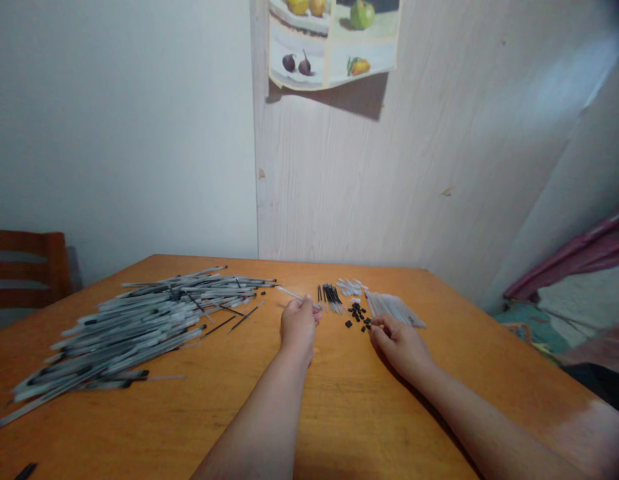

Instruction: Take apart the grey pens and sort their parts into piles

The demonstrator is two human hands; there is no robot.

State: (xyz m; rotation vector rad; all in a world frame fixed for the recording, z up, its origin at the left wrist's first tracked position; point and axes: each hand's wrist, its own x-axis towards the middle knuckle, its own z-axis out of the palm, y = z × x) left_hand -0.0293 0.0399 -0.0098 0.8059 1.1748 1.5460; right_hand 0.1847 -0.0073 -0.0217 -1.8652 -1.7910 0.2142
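My left hand (298,327) is closed around a clear pen barrel (289,292), which points up and to the left over the middle of the table. To its right, my right hand (396,340) has thumb and fingers pinched together at the edge of a small heap of black pen plugs (356,311). A black plug (368,321) shows at those fingertips. Behind the heap lie black ink refills (331,295) in a row and several clear caps (350,287). Clear barrels (392,307) lie side by side just beyond my right hand.
A large pile of pens (139,327) covers the left of the wooden table (339,413), with loose refills (232,320) at its right edge. A wooden chair (29,267) stands at the left. Behind the table is a wall with a fruit poster (334,47).
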